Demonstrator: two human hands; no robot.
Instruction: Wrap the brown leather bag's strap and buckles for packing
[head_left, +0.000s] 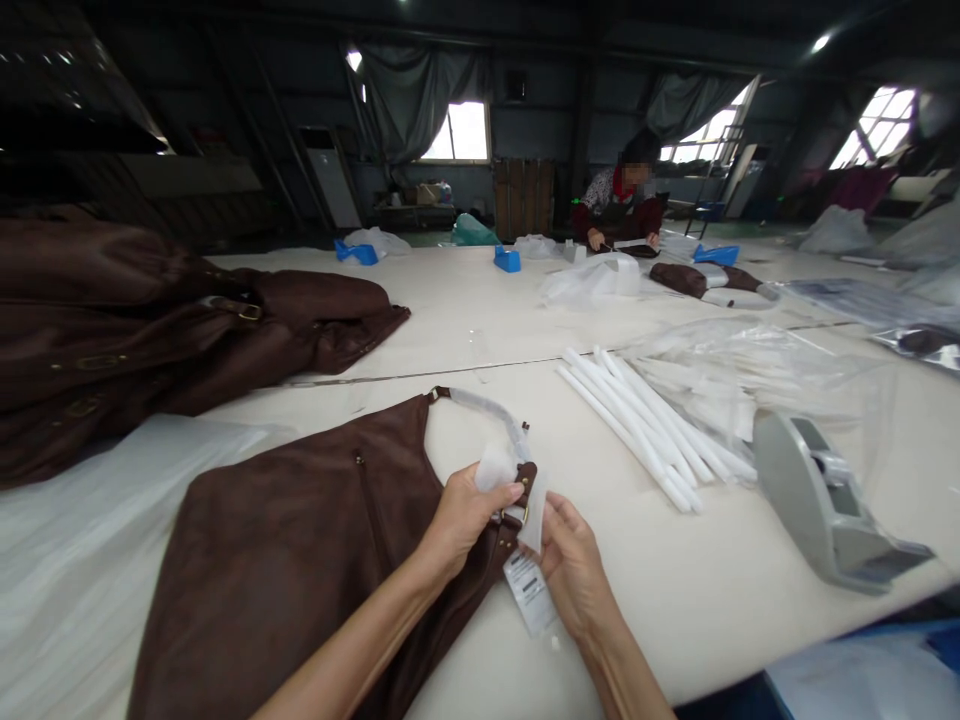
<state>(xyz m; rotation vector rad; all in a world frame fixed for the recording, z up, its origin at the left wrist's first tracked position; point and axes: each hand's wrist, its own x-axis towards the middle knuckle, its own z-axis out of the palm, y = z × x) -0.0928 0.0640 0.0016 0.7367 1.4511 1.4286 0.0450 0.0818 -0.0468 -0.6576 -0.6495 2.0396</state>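
L hand (463, 518) + R hand (571, 562) pinch wrap (501, 462) at bag (300, 560) strap

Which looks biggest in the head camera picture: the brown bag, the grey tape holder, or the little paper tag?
1. Brown bag
2. Grey tape holder
3. Paper tag, hanging between the left hand and right hand

All three lie similarly near, so the order looks safe.

Head-worn, forward-down, seemingly close above table (675, 590)
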